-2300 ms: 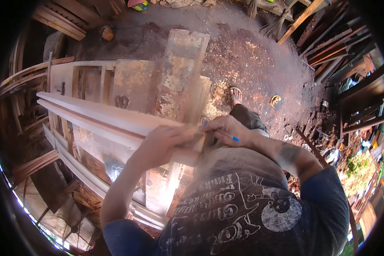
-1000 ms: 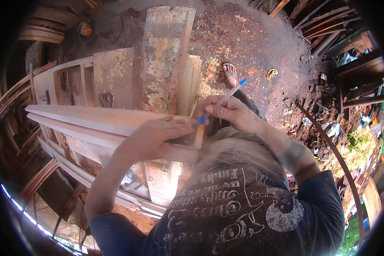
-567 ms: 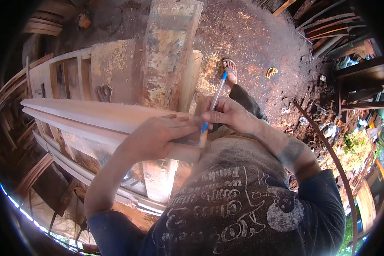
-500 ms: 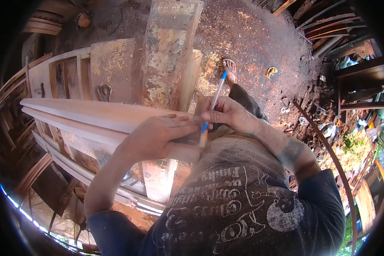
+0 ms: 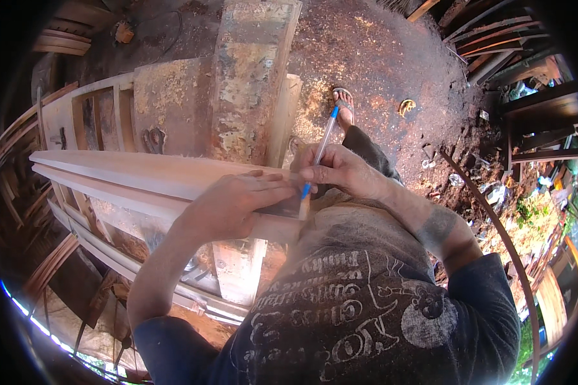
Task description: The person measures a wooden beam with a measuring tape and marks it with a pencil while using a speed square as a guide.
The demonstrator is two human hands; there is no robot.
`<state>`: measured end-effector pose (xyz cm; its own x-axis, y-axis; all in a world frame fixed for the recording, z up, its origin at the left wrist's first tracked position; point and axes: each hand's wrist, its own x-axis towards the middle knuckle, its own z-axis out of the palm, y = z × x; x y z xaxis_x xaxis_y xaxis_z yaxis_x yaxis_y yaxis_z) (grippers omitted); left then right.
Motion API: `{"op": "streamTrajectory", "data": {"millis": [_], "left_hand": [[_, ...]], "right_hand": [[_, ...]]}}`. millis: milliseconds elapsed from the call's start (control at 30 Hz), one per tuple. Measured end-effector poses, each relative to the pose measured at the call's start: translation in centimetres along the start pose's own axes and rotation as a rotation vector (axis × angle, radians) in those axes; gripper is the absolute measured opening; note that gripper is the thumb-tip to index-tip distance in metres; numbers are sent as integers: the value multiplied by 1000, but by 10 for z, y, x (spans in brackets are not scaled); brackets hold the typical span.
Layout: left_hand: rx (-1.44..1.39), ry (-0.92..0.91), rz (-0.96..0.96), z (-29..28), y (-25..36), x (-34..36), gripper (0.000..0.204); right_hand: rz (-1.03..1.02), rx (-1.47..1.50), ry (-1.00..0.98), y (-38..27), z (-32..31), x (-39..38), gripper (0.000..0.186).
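Note:
A long pale wooden board point(image 5: 128, 172), grooved along its length, runs from the far left to its near end close to my body. My left hand point(image 5: 234, 200) lies over that end, fingers stretched out and together, on a thin dark flat piece point(image 5: 282, 208) whose kind I cannot make out. In my right hand point(image 5: 347, 172) a clear ballpoint pen point(image 5: 325, 138) with blue ends is pinched between thumb and fingers. It slants with its lower end down at the board's end, beside my left fingertips. The exact tip is hard to see.
Under the board stands a worn wooden bench with a wide stained plank point(image 5: 247, 83). A dark pair of looped handles point(image 5: 153, 140) lies on it. A curved rod point(image 5: 494, 212) and scrap litter the right side. My sandalled foot point(image 5: 344, 106) stands on the sawdust-strewn floor.
The pen and my right hand have shifted very slightly left. My left hand stays flat in the same place, and the board has barely moved in view.

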<state>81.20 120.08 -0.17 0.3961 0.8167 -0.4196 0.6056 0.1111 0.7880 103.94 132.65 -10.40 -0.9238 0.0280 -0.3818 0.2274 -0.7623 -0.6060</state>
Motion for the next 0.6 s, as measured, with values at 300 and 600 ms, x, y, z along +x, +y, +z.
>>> {"op": "streamTrajectory", "data": {"millis": [300,600], "left_hand": [[63,-2,18,-2,-2,1,58],[29,-21,-13,-3,-1,-1,64]], "right_hand": [[-48,-50,-40,-4,1,0,20],[-76,-11,-51,-3,1,-2,19]]}}
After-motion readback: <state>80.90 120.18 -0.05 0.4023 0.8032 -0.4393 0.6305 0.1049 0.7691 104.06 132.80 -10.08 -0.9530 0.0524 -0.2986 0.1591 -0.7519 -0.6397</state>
